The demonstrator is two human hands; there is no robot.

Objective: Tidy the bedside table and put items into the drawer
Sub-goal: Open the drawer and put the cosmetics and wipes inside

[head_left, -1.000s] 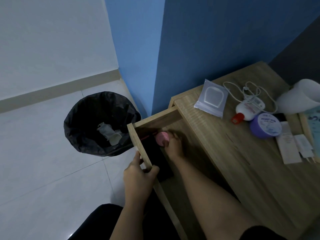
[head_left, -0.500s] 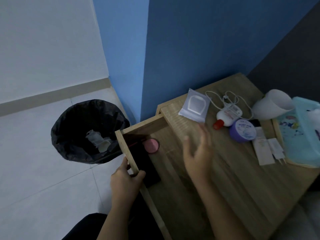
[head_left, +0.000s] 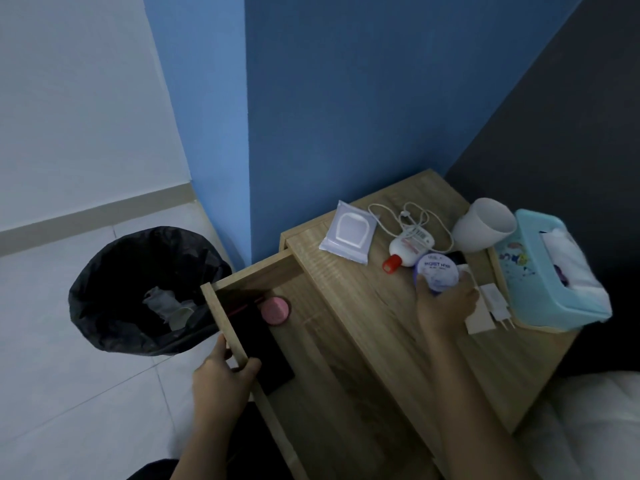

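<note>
The wooden bedside table (head_left: 363, 306) has its drawer (head_left: 227, 327) pulled out to the left. My left hand (head_left: 221, 379) grips the drawer's front panel. In the drawer lie a round pink container (head_left: 274, 311) and a flat black object (head_left: 266, 355). My right hand (head_left: 446, 304) closes around a round purple jar (head_left: 437, 273) on the tabletop. Beside the jar lie a white bottle with a red cap (head_left: 408, 249), a white cable (head_left: 412, 216) and a wipes pack (head_left: 348, 235).
A white cup (head_left: 485, 230) lies on its side at the back right. A teal tissue box (head_left: 554, 271) stands at the right edge, with a white plug (head_left: 497, 303) and paper slips next to it. A black-lined bin (head_left: 145, 289) stands on the floor left of the drawer.
My right hand left the pink container in the drawer, swung right across the tabletop and came to rest on the purple jar. The left hand stayed on the drawer front.
</note>
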